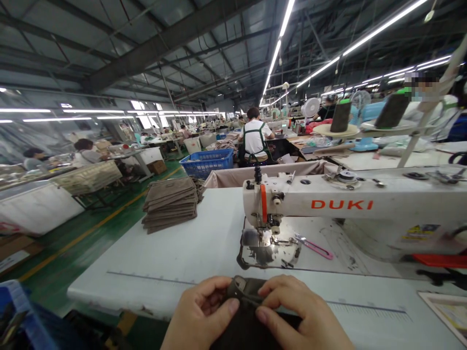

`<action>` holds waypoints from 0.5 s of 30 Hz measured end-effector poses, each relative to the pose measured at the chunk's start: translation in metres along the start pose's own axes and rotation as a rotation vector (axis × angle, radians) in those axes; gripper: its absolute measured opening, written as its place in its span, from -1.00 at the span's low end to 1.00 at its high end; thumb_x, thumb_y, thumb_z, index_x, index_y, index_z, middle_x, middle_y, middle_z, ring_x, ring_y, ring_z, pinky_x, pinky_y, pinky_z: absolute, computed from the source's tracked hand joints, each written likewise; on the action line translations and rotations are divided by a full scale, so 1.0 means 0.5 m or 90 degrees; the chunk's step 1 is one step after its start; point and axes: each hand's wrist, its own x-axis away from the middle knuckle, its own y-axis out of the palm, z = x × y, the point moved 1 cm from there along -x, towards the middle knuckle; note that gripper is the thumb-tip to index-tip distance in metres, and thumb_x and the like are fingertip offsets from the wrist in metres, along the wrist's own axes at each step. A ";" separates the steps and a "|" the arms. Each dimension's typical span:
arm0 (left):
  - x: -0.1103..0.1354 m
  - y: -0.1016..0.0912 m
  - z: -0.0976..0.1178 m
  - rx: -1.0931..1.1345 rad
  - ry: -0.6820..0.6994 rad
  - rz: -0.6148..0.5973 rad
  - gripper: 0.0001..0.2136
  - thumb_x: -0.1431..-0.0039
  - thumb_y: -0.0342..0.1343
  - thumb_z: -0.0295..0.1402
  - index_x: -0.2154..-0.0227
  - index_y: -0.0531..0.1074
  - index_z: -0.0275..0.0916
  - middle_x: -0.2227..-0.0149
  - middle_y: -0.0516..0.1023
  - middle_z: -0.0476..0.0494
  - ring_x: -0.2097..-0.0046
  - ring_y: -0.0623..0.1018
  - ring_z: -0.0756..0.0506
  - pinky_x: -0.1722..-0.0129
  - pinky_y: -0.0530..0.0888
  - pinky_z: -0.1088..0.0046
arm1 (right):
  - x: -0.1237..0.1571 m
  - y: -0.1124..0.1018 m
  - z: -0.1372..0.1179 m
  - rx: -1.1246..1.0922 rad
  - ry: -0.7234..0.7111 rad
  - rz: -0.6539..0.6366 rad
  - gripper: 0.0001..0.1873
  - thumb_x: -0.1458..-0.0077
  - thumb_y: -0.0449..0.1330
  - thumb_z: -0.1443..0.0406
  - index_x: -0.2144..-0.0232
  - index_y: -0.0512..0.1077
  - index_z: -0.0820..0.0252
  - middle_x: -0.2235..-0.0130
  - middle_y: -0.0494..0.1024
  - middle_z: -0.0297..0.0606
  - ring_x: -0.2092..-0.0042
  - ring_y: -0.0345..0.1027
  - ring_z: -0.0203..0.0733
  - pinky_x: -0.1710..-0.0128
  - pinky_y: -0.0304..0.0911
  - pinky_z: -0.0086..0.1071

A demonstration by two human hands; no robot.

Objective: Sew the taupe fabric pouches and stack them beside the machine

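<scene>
"So, what are the hands up to?"

"The left hand [200, 311] and the right hand [297, 311] are close together, each pinching a dark brown fabric piece [245, 290] between thumb and fingers. It sits right at the near edge of the white sewing table [146, 253]."

"What's around them?"

"Straight ahead stands a DUKI sewing machine [328, 204], with pink-handled snips [314, 247] just beside its needle plate [270, 248]. Farther left on the table lies a stack of brown fabric pieces [170, 204]."

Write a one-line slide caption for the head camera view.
Left hand and right hand pinch dark fabric before a Duki sewing machine.
</scene>
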 end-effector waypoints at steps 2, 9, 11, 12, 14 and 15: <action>0.004 0.004 0.001 0.057 -0.014 -0.002 -0.70 0.04 0.38 -0.23 0.25 0.56 -0.25 0.27 0.65 -0.17 0.19 0.62 -0.21 0.13 0.52 0.33 | 0.001 -0.003 -0.003 -0.012 0.019 0.018 -0.91 -0.08 0.20 0.33 0.45 0.48 0.04 0.21 0.58 -0.32 0.14 0.45 -0.12 0.10 0.34 -0.23; 0.007 0.008 -0.008 0.150 -0.011 0.013 -0.64 0.11 0.44 -0.22 0.25 0.58 -0.29 0.32 0.64 -0.21 0.21 0.60 -0.22 0.18 0.51 0.33 | 0.000 -0.010 -0.015 -0.025 0.027 0.014 -0.90 -0.06 0.19 0.36 0.47 0.44 0.06 0.24 0.59 -0.36 0.16 0.44 -0.14 0.07 0.28 -0.22; 0.007 0.008 -0.010 0.153 -0.017 0.019 -0.64 0.10 0.44 -0.23 0.25 0.58 -0.30 0.32 0.63 -0.21 0.21 0.60 -0.21 0.21 0.50 0.36 | -0.001 -0.008 -0.018 -0.037 0.029 0.001 -0.89 -0.03 0.18 0.39 0.48 0.41 0.08 0.28 0.58 -0.37 0.20 0.44 -0.18 0.11 0.28 -0.26; 0.007 0.008 -0.012 0.154 -0.020 0.019 -0.65 0.09 0.44 -0.23 0.25 0.58 -0.30 0.33 0.62 -0.20 0.22 0.60 -0.21 0.22 0.49 0.37 | -0.001 -0.007 -0.020 -0.042 0.036 -0.005 -0.89 -0.02 0.17 0.40 0.49 0.38 0.09 0.30 0.57 -0.37 0.23 0.44 -0.19 0.15 0.28 -0.29; 0.007 0.008 -0.016 0.156 -0.023 0.014 -0.67 0.06 0.43 -0.23 0.26 0.57 -0.30 0.34 0.62 -0.19 0.24 0.58 -0.18 0.23 0.47 0.39 | -0.002 -0.003 -0.022 -0.048 0.061 -0.015 -0.89 0.01 0.16 0.40 0.51 0.34 0.10 0.35 0.55 -0.38 0.28 0.42 -0.21 0.23 0.27 -0.33; 0.006 0.008 -0.019 0.154 -0.022 0.009 -0.68 0.05 0.42 -0.22 0.27 0.57 -0.30 0.34 0.61 -0.17 0.26 0.57 -0.15 0.23 0.46 0.40 | -0.002 -0.001 -0.023 -0.048 0.079 -0.020 -0.89 0.01 0.16 0.38 0.51 0.31 0.10 0.38 0.54 -0.38 0.32 0.41 -0.21 0.27 0.27 -0.35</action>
